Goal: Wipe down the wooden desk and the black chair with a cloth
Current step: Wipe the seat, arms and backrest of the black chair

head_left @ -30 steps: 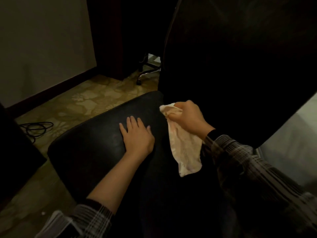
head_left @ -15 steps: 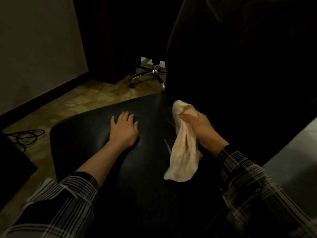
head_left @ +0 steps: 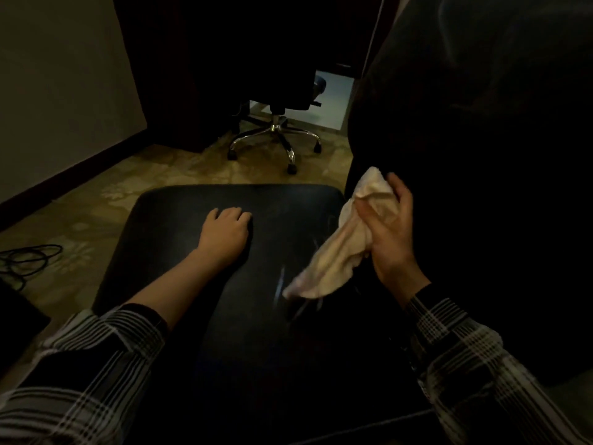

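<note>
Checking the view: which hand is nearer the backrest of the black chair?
Right. The right hand grips the cloth right beside the backrest; the left hand rests mid-seat, farther away.

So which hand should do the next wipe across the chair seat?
Right. The right hand already grips the cloth, which hangs over the black seat; the left hand just rests on it.
</note>
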